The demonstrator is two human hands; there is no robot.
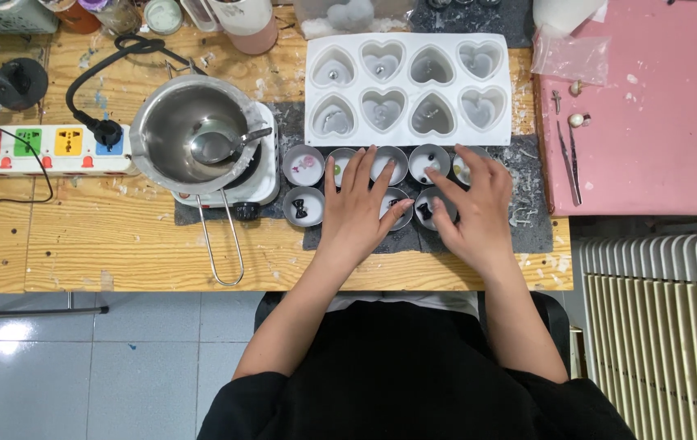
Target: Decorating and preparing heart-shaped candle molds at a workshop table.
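Both hands lie flat with fingers spread, gripping nothing: the left hand [357, 204] and right hand [472, 204] cover two rows of small round tins [303, 165], the heart-shaped mould [408, 88] just beyond their fingertips.

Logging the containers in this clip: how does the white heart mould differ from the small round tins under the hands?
The heart mould is one white tray with eight heart-shaped cavities; the round tins are separate grey metal cups. The mould lies untouched, farther from the person; the left hand and right hand rest flat over several tins. Both appear to hold pale wax.
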